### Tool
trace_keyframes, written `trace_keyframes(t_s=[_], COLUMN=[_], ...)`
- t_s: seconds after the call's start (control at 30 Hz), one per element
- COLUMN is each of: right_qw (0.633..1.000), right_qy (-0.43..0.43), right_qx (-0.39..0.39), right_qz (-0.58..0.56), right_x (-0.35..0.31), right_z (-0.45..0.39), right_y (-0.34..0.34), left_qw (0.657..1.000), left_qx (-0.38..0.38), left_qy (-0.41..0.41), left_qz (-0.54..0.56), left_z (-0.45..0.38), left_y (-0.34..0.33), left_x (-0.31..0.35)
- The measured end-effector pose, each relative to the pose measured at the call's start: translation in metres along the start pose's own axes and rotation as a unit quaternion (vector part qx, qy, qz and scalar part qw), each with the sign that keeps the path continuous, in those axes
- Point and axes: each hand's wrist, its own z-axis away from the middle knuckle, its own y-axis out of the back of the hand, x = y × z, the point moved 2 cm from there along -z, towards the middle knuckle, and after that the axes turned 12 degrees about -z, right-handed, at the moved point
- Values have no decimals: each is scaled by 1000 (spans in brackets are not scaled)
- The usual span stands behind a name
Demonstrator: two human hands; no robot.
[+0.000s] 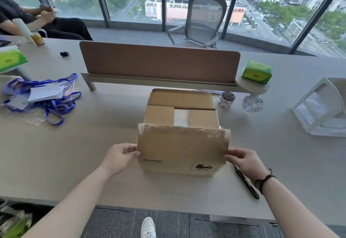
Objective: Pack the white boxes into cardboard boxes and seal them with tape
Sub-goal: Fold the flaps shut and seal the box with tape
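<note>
A cardboard box (179,164) stands on the table in front of me. Its two short flaps are folded in, and a strip of a white box (181,117) shows in the gap between them. The far flap leans inward. The near long flap (182,142) stands up, with old tape residue on its edge. My left hand (119,158) pinches this flap's left edge. My right hand (245,160) pinches its right edge. Two tape rolls (227,99) (252,103) lie behind the box to the right.
A black pen (246,182) lies right of the box near my right wrist. A white stand (322,106) sits at the far right. Blue lanyards with cards (43,97) lie at left. A brown desk divider (159,63) runs behind the box. A person sits at the far left.
</note>
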Motion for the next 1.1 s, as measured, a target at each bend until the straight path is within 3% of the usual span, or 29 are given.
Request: trace_keyframes(t_s=[0.13, 0.23, 0.4, 0.73, 0.97, 1.1], right_qw=[992, 986, 985, 986, 984, 977], right_qy=[-8, -40, -69, -101, -157, -153], right_qx=[126, 159, 161, 132, 72, 117], right_qz=[5, 15, 14, 19, -37, -88], right_x=[5, 11, 19, 20, 6, -14], right_z=[-11, -15, -18, -27, -46, -74], right_y=[-13, -23, -24, -17, -13, -14], left_qw=[994, 986, 974, 973, 968, 965], left_qx=[73, 99, 121, 133, 57, 39], left_qy=[74, 117, 164, 182, 198, 183], left_qz=[42, 64, 99, 50, 142, 186], left_z=[-13, -19, -21, -17, -30, -66], left_y=[-6, -13, -21, -19, -15, -10], left_x=[3, 5, 4, 20, 9, 26])
